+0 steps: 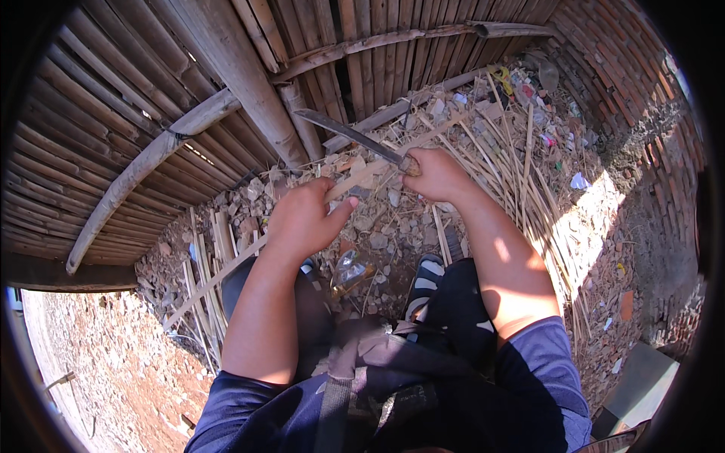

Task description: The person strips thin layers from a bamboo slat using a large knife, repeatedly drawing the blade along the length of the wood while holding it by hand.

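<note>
1. A sandaled foot rested on stony ground, with a clear plastic wrapper lying to its left.
2. The left hand was curled over a long pale strip, thumb jutting apart; the strip slanted from lower left, behind the forearm, to beyond both hands.
3. The right hand was wrapped firmly around the handle of a long knife, whose blade pointed up and left across the strip (whether steel met strip could not be told).
4. Work on this strip appeared under way but unfinished: it seemed one length, with no cut visible.
5. Slim loose strips lay heaped at right, suggesting many pieces were already split; how many remained could not be judged.
6. Farther off, a slatted wall and a brick wall bordered the rubble.
</note>
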`<move>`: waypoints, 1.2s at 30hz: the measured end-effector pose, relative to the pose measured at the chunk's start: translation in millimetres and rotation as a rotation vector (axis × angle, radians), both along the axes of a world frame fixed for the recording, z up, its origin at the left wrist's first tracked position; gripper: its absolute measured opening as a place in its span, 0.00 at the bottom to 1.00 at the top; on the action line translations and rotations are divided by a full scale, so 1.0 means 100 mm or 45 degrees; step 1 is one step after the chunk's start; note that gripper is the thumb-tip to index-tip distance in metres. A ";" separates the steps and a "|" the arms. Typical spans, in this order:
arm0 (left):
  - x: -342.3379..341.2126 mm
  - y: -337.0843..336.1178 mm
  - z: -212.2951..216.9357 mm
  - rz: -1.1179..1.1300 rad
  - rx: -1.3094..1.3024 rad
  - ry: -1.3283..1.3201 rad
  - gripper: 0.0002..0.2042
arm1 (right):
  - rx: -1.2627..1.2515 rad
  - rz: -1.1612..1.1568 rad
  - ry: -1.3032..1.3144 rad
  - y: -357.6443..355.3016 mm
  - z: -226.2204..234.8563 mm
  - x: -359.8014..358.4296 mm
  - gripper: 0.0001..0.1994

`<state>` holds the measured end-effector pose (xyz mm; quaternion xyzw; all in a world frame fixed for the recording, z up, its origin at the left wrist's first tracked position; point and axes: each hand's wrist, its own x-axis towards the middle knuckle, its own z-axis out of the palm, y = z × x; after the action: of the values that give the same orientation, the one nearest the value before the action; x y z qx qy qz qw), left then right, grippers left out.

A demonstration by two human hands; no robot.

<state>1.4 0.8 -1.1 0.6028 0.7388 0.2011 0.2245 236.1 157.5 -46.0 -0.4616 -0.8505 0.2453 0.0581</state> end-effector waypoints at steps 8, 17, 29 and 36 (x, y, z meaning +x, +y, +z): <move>0.00 0.01 0.02 -0.015 -0.041 0.020 0.26 | 0.008 0.044 -0.043 0.04 -0.10 0.01 0.25; 0.01 0.01 0.02 -0.021 -0.049 0.028 0.27 | -0.011 0.065 -0.057 0.01 -0.06 0.00 0.26; 0.01 0.01 0.01 -0.042 -0.091 0.025 0.27 | -0.072 0.062 -0.079 -0.01 -0.05 -0.02 0.27; 0.02 0.01 0.04 -0.016 -0.108 0.026 0.26 | -0.144 0.017 -0.090 0.00 0.03 -0.02 0.26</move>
<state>3.3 1.9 2.5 0.5993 0.7451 0.1623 0.2435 234.0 157.0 -43.4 -0.4667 -0.8399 0.2771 0.0002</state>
